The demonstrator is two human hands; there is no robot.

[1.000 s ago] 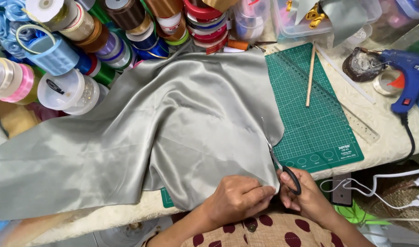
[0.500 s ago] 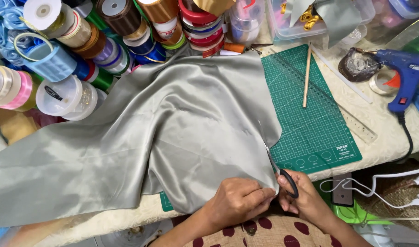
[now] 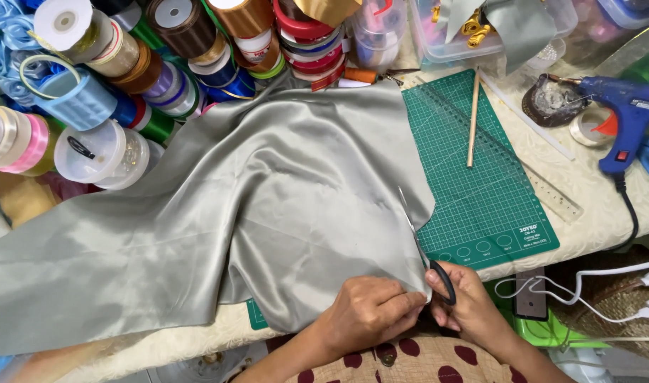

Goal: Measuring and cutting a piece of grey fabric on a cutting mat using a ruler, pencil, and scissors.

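- Satin, grey-green and glossy, the fabric is the largest thing here. It covers most of the desk from the left edge to the middle, with its near hem hanging over the front edge. Being slippery and loosely draped, it could slide toward the left under its own weight and pull the cut line crooked.
- Green cutting mat lies right of the middle, partly under the cloth. The cloth's right edge rests on it, so a fold there could get caught in the cut unseen.
- Ribbon spools crowd the back left corner, touching the cloth's far edge. A tug on the fabric could topple them.
- Blue glue gun sits at the right edge, well apart from the hands. Its cord trails off the front edge and could snag.
- Left hand pinches the hem at the front edge, fingers closed on the cloth just beside the blades, so a fingertip could be nicked.
- Right hand is clamped on the black handles of the scissors.
- Scissors' blades point away along the cloth's right edge; I cannot tell whether they are parted.
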